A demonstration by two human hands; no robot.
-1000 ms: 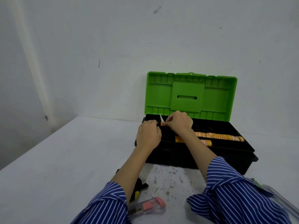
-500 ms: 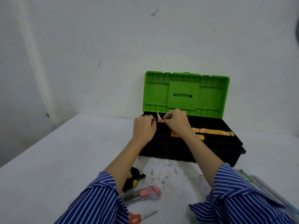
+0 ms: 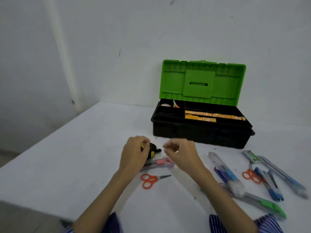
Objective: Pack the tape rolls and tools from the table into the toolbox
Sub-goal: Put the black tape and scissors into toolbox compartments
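The toolbox [image 3: 202, 132] stands open at the far side of the tabletop [image 3: 67, 157], its tray already holding a tape roll [image 3: 165, 105], small scissors [image 3: 175, 105] and orange-patterned rolls [image 3: 213, 116]. Most remains: orange scissors [image 3: 150, 179], a pink cutter [image 3: 159, 163] and several cutters [image 3: 269, 179] at the near right. The left hand [image 3: 134, 154] grips a black-and-yellow tape measure [image 3: 152, 151]; the right hand [image 3: 182, 153] hangs loosely curled beside it, holding nothing.
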